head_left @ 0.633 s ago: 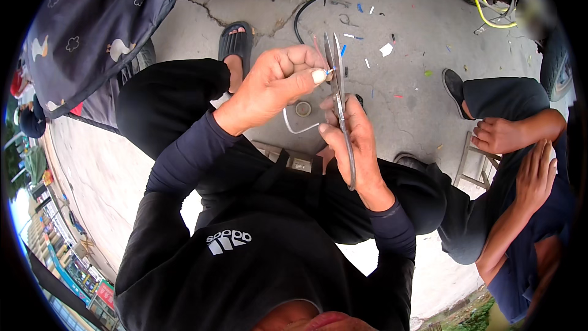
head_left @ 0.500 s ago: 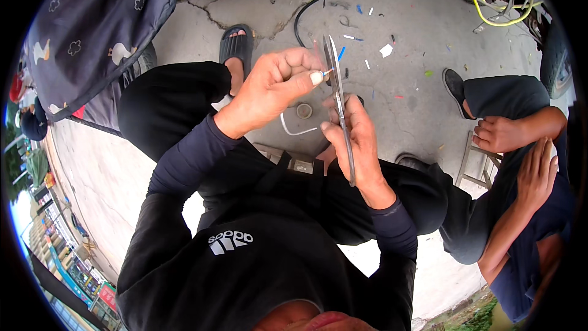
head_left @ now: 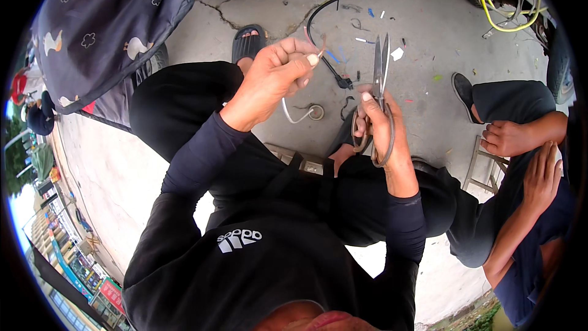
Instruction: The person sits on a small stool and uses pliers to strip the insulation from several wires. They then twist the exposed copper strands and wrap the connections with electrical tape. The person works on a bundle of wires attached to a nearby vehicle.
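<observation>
My left hand (head_left: 269, 83) pinches a thin wire (head_left: 321, 53) between thumb and fingertips, its copper-coloured end poking up. A white cable (head_left: 288, 112) hangs below that hand, curving toward the floor. In my right hand (head_left: 387, 125) is a pair of metal scissors (head_left: 378, 76), with fingers through and around the handle loops. The blades point away from me, slightly parted, well to the right of the wire. Beyond and between the hands, a black cable (head_left: 312, 19) ends in a black plug (head_left: 344, 82) on the floor.
A small roll of tape (head_left: 316, 112) and coloured insulation scraps (head_left: 397, 54) lie on the concrete. At right sits another person, hands (head_left: 506, 140) near a small stool (head_left: 484, 171). Yellow cable (head_left: 487, 9) hangs at upper right; a dark patterned cover (head_left: 104, 30) drapes at left.
The scissors have moved right and toward me, away from the wire, and turned so their blades show parted. My left hand keeps its pinch on the wire.
</observation>
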`<state>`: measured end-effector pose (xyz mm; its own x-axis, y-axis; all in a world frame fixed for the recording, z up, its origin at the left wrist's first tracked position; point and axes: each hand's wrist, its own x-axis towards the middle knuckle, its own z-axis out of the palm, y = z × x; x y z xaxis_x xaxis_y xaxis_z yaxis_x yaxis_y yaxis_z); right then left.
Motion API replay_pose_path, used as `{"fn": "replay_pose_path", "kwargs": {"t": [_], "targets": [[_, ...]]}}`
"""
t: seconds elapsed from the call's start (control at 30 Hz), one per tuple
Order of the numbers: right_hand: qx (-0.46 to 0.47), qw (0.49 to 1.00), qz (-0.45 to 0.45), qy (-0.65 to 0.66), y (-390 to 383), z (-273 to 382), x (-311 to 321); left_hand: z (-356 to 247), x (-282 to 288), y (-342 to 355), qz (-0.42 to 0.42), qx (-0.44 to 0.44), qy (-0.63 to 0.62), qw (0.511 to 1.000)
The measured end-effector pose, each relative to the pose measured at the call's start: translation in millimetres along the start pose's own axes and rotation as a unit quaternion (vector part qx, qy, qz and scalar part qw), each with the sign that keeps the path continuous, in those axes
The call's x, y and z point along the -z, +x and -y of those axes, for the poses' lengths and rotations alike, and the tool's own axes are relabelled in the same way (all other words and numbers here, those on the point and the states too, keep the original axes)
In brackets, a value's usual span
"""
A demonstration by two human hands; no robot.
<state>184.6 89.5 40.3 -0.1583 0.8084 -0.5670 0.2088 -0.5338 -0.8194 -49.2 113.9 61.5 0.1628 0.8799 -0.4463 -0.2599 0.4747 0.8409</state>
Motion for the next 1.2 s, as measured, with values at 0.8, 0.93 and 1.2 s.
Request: {"fn": "replay_pose_path", "kwargs": {"t": [0.8,0.93,1.2], "targets": [[0.317,0.798,-0.139,-0.494,9,-13,-1,26,-23,13,-0.015,-0.078,0.266,0.961],[0.310,0.792,-0.136,-0.508,12,-14,-1,29,-23,15,-0.006,-0.088,0.261,0.961],[0.303,0.806,-0.126,-0.492,21,-20,-4,30,-19,19,0.006,-0.098,0.267,0.959]]}}
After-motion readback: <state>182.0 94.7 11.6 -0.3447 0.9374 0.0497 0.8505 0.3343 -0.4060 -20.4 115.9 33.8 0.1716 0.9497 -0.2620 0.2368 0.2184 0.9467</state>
